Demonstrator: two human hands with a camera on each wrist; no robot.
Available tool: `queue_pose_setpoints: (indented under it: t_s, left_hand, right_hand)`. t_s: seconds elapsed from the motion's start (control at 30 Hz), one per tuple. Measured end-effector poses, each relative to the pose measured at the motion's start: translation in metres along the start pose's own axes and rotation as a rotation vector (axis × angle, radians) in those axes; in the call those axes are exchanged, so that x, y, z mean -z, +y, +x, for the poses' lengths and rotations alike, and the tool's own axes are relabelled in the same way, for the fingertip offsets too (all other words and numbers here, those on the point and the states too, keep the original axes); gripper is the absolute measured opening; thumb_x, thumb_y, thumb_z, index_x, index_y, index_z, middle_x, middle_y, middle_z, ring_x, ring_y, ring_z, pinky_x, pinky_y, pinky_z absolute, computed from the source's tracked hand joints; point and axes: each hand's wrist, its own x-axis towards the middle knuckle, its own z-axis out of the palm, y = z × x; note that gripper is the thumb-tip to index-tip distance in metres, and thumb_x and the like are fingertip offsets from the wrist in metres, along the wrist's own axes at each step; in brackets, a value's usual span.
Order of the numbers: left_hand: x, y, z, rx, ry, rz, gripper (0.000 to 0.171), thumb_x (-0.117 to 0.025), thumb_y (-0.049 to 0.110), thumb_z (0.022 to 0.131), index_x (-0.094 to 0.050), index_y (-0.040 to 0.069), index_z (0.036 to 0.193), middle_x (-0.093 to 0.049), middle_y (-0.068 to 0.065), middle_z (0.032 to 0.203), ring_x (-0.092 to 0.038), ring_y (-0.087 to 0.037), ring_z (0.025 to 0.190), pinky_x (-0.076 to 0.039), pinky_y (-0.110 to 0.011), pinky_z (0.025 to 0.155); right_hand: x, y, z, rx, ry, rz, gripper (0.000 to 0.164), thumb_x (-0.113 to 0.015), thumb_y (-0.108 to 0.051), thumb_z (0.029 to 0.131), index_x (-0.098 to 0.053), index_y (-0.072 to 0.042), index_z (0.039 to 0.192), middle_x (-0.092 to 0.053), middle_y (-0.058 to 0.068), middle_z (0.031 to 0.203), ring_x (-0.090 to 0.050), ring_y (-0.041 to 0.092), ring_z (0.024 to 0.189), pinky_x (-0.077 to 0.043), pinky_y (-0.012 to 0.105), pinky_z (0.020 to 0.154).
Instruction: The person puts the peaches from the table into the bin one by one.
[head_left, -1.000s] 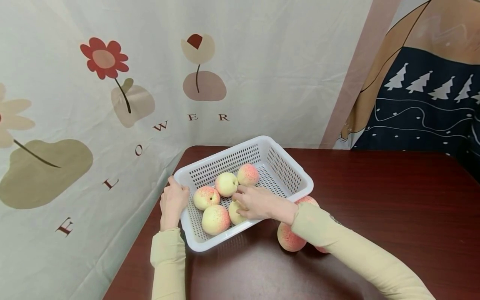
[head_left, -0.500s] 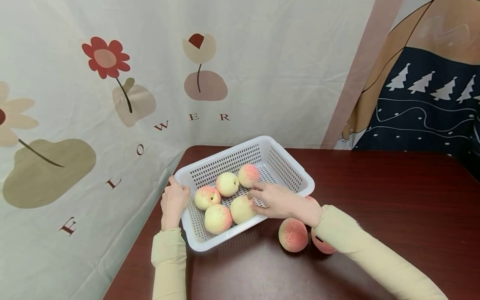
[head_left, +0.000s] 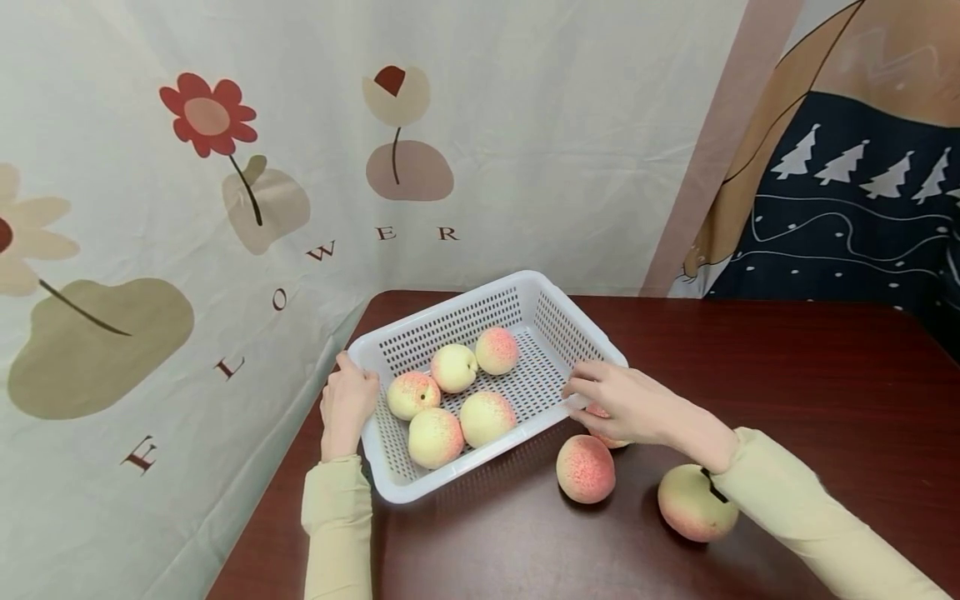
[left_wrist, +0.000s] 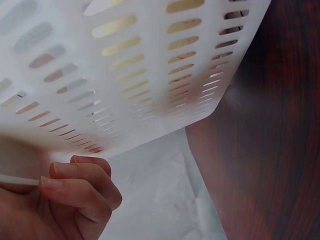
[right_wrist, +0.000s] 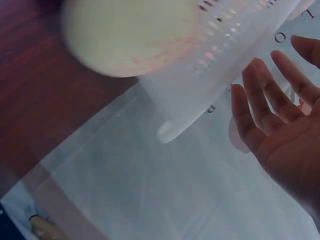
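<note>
A white perforated plastic basket (head_left: 566, 333) sits at an angle on the table. My left hand (head_left: 348, 406) grips its left rim; in the left wrist view, curled fingers (left_wrist: 82, 187) show at the rim beside the slotted wall. Inside, several pink-and-yellow peaches (head_left: 487, 419) are gathered toward the left and middle. Nothing is held by my right hand (head_left: 633, 402), which hovers at the front right rim with fingers spread loosely. Partly hidden beneath it is one peach (head_left: 611, 439). Another peach (head_left: 586, 469) lies in front of the basket, and a third peach (head_left: 697, 502) by the right wrist.
The dark red-brown table (head_left: 795, 375) extends to the right of the basket. Close behind and to the left hangs a pale cloth (head_left: 540, 167) printed with flowers and letters. A dark cloth with white trees (head_left: 840, 217) hangs at the back right.
My right hand has let go of a peach in the basket's front middle and moved right, out over the rim. Loose peaches on the table are now more exposed. The left hand stays put.
</note>
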Motion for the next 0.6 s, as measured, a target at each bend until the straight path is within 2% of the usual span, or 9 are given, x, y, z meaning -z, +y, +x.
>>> queue_pose_setpoints:
  t_s: [0.2, 0.37, 0.6]
  left_hand:
    - [0.001, -0.002, 0.001, -0.002, 0.013, 0.003, 0.058, -0.036, 0.016, 0.089, -0.021, -0.010, 0.138, -0.058, -0.036, 0.096, -0.058, -0.043, 0.069, -0.041, -0.045, 0.052]
    - [0.000, -0.002, 0.001, 0.003, -0.003, -0.008, 0.059, -0.035, 0.016, 0.089, -0.020, -0.009, 0.139, -0.057, -0.037, 0.099, -0.058, -0.045, 0.073, -0.041, -0.046, 0.054]
    - [0.000, 0.000, 0.001, 0.007, 0.005, -0.001, 0.058, -0.036, 0.017, 0.090, -0.020, -0.009, 0.139, -0.057, -0.037, 0.100, -0.058, -0.045, 0.074, -0.041, -0.046, 0.054]
  right_hand:
    - [0.004, 0.000, -0.019, 0.005, 0.012, -0.007, 0.017, -0.072, -0.017, 0.073, -0.065, -0.017, 0.089, -0.059, -0.004, 0.096, -0.053, 0.009, 0.087, -0.048, 0.028, 0.068]
    - [0.007, -0.001, -0.032, -0.001, 0.005, -0.027, 0.019, -0.074, -0.021, 0.073, -0.065, -0.017, 0.089, -0.058, -0.004, 0.096, -0.052, 0.008, 0.083, -0.047, 0.028, 0.066]
    - [0.006, -0.002, -0.061, -0.024, -0.002, -0.057, 0.026, -0.077, -0.021, 0.066, -0.066, -0.019, 0.089, -0.057, -0.008, 0.093, -0.049, 0.006, 0.077, -0.044, 0.024, 0.063]
